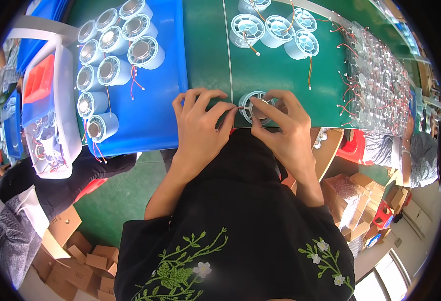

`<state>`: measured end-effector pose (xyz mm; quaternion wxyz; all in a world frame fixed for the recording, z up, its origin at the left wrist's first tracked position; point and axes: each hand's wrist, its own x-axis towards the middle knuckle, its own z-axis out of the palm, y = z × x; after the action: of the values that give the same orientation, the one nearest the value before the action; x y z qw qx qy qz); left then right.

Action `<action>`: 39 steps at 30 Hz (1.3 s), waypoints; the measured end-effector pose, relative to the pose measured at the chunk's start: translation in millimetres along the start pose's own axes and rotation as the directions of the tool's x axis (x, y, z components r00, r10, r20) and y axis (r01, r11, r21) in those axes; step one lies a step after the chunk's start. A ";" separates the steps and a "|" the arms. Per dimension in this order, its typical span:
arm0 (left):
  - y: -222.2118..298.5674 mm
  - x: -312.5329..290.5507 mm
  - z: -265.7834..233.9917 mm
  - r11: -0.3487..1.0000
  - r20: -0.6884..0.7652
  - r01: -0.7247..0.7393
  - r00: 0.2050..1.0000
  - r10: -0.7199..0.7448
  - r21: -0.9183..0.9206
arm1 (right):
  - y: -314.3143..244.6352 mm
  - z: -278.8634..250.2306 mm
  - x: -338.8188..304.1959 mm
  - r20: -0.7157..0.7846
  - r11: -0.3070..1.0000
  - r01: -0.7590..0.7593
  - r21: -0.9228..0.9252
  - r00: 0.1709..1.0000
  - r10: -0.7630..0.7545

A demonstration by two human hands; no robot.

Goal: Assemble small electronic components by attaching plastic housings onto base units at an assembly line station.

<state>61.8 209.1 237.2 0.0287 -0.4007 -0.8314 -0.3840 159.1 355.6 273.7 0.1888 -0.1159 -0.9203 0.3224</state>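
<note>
At the near edge of the green table, a round pale-blue plastic fan housing stands between my hands, with a grey metal motor disc in its middle. My right hand is closed round the housing's right side, its index finger lying over the top and its thumb at the near side. To the left, my left hand has curled fingers, with thumb and index finger pinched at the end of a short dark-red wire that comes out of the housing. The wire's tip is hidden by the fingertips.
Several similar housings with discs stand on a blue tray at left. More housings stand at the far middle. Clear trays with many wired parts lie at right. A white bin and co-workers' sleeves flank the table.
</note>
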 end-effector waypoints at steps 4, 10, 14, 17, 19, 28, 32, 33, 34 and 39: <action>0.7 0.9 -0.6 1.000 0.003 -0.002 1.000 0.002 0.006 | 1.8 0.1 -0.4 -0.012 1.000 0.007 0.001 1.000 -0.007; 1.3 1.7 0.3 1.000 0.005 -0.005 1.000 0.005 -0.011 | -1.5 -6.4 0.6 -0.015 1.000 -0.011 0.000 1.000 0.011; 3.0 0.8 -2.0 1.000 0.017 -0.002 1.000 0.002 0.003 | -0.2 -5.1 -1.2 -0.009 1.000 -0.015 -0.002 1.000 0.015; 1.9 0.7 -0.9 1.000 0.031 0.003 1.000 -0.003 0.011 | 1.0 -2.2 -1.6 0.002 1.000 -0.020 -0.009 1.000 0.020; 0.2 -0.9 1.7 1.000 0.034 0.008 0.999 -0.007 -0.009 | 2.2 -0.5 -2.5 0.006 1.000 -0.029 -0.007 1.000 0.029; 0.3 2.2 1.2 0.998 0.090 0.027 0.995 -0.032 0.055 | 3.5 -8.9 5.3 0.069 0.998 0.030 -0.048 0.997 -0.027; 3.0 3.5 -1.8 0.994 0.143 -0.001 0.990 -0.015 0.111 | 21.5 -9.0 6.3 0.089 0.986 -0.022 0.164 0.996 0.007; 4.5 4.6 -0.6 1.000 0.095 0.004 0.995 -0.007 0.028 | 23.4 -8.1 6.1 0.086 0.987 -0.022 0.159 0.996 0.009; 6.2 5.9 1.1 0.998 0.046 0.006 0.999 -0.003 -0.055 | 24.1 -6.8 6.3 0.094 0.936 -0.174 0.306 0.984 0.153; 20.0 3.0 20.1 0.904 0.146 0.157 0.984 -0.107 -0.398 | 35.8 -13.0 10.4 0.424 0.628 -0.572 0.527 0.818 0.390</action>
<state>78.7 232.0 236.4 -0.1319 -0.3628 -0.7583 -0.5253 158.6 393.7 263.0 -0.0044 -0.2443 -0.7068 0.6639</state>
